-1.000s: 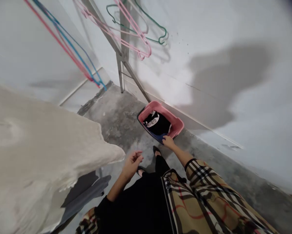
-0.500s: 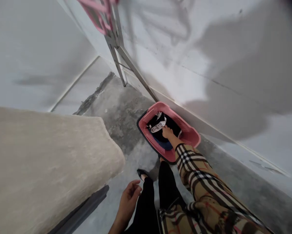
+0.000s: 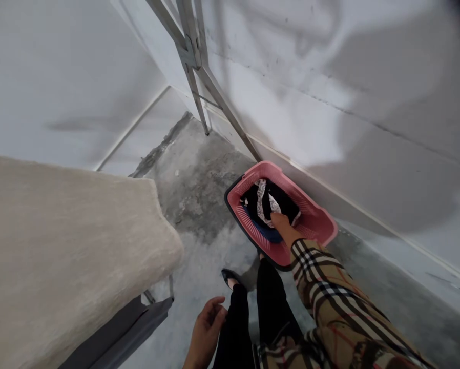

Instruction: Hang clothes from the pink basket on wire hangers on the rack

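A pink laundry basket (image 3: 314, 220) stands on the concrete floor against the white wall. Inside it lie dark clothes and a white patterned garment (image 3: 262, 202). My right hand (image 3: 281, 223), in a plaid sleeve, reaches down into the basket and is closed on the white patterned garment, which rises a little from the pile. My left hand (image 3: 206, 330) hangs beside my black-trousered leg with its fingers loosely curled and nothing in them.
A cream fabric (image 3: 61, 256) hangs over a rack at the left, above a grey frame part (image 3: 130, 328). The metal legs of a drying stand (image 3: 199, 66) rise by the wall behind the basket. My black shoe (image 3: 230, 278) rests on the floor.
My right hand went from the basket's near rim into the clothes and closed on the white garment, lifting it. The view dropped, so the coloured hangers left the frame. My left hand lowered.
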The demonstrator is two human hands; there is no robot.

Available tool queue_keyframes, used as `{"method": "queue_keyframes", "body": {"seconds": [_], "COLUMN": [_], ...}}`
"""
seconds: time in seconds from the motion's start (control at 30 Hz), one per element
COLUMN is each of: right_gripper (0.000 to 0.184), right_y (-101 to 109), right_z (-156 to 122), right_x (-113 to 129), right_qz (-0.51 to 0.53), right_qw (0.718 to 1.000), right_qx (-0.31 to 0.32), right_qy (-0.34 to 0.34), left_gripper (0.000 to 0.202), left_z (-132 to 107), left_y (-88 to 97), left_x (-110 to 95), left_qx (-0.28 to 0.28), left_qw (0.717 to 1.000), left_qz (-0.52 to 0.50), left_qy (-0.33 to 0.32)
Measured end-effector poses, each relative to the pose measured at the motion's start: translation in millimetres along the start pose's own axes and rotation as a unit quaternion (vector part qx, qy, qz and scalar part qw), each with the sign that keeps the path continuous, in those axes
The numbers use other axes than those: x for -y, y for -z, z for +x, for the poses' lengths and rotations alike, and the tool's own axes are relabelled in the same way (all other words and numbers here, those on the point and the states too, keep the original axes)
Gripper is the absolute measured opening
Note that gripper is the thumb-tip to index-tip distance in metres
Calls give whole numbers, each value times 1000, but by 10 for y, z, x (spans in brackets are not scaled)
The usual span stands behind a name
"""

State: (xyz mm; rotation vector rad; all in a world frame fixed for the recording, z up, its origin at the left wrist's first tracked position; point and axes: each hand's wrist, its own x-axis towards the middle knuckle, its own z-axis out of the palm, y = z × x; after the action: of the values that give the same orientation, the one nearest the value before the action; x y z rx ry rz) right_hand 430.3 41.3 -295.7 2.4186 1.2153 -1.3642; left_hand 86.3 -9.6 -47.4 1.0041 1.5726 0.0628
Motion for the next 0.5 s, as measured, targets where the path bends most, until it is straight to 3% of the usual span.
{"method": "queue_keyframes", "body": {"seconds": [0.17,0.37,0.43,0.5], "right_gripper": [28,36,32,23], "right_y": [247,830,984,1076], "right_z": [-674,-1667,-2070,-2511], "right_x": [6,247,451,713], "right_qz": [97,196,255,347], "right_qw": [990,943,909,847], "right_qx": [-95,-232,-257,-265], "right_qy": [37,138,206,304], "left_gripper": [48,53,61,69], "left_z": [-104,-298,-350,-397], "left_y": [-32,-97,-123,-139], "left_x": [-153,-508,-672,-883], "left_qx": [39,64,88,124], "left_qw": [998,993,992,986], "left_qz": [-4,-35,-52,-101], "left_qy": [-50,-92,-77,-46]}}
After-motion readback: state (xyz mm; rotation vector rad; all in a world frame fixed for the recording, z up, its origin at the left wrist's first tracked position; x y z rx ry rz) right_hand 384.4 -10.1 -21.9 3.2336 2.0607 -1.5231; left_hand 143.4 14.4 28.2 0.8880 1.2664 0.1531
